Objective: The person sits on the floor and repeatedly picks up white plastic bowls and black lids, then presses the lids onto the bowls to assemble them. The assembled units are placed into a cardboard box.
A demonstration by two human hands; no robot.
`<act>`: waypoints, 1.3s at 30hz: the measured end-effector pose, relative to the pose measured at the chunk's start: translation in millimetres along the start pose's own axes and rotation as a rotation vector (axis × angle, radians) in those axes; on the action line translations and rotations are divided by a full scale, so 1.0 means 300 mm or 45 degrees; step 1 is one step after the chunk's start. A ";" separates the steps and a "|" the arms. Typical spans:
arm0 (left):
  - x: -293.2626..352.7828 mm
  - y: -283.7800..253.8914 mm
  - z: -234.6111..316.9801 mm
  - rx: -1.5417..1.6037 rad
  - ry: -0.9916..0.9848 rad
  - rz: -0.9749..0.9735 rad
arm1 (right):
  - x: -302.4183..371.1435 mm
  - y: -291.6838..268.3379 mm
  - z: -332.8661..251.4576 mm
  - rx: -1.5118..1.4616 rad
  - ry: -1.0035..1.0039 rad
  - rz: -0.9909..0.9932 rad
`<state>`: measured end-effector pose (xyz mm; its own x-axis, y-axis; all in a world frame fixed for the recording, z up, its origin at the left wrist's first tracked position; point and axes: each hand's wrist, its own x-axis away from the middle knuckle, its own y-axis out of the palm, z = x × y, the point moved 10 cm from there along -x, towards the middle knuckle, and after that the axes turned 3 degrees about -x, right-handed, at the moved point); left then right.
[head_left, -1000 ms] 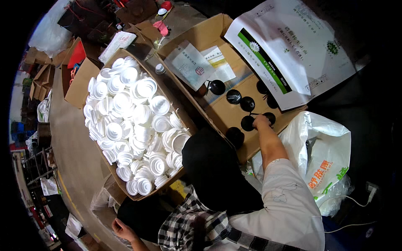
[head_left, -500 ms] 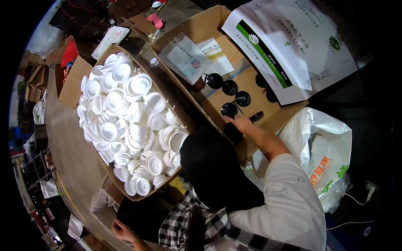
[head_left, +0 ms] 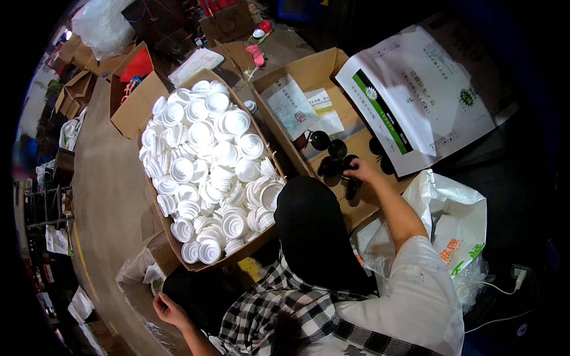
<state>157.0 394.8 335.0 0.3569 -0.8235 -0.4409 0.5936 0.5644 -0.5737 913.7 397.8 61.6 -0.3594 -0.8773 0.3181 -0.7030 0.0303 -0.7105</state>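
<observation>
- Right hand (head_left: 361, 170): farther up the large cardboard box (head_left: 320, 64) than half a second ago, with the black round pieces (head_left: 337, 149) beside it now bunched closer together.
- Right fingers: bent, tips down at the edge of a black piece; cannot tell whether they pinch it or only touch it.
- Black round pieces: dark, shiny, lying in the large cardboard box; one group to the left of and below the right hand, two more to the right near the printed sheet (head_left: 409, 95).
- Left hand (head_left: 169, 310): apart from the pieces, low on the left, beside a dark trouser leg; fingers curled; cannot tell whether thumb and fingertips meet.
- Papers (head_left: 291, 110): lying in the far left end of the large cardboard box.
- Printed sheet: white with a green and black stripe, across the right side of that box.
- White lids (head_left: 202, 135): heaped in a second cardboard box (head_left: 240, 256), just left of the first.
- Plastic bag (head_left: 460, 216): white, near the right forearm.
- Small open carton (head_left: 139, 110): beyond the lids, red and orange things inside.
- White cable (head_left: 493, 285): lower right, beyond the bag.
</observation>
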 end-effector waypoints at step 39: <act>0.751 0.406 0.591 1.862 -1.215 -1.954 | 0.980 -0.025 -1.189 -0.803 -0.461 -1.294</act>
<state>437.5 267.8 288.2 -0.8389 -0.4795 0.2574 0.4389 -0.3164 0.8410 594.4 310.4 384.4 0.6373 -0.7162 0.2845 -0.7704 -0.6015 0.2116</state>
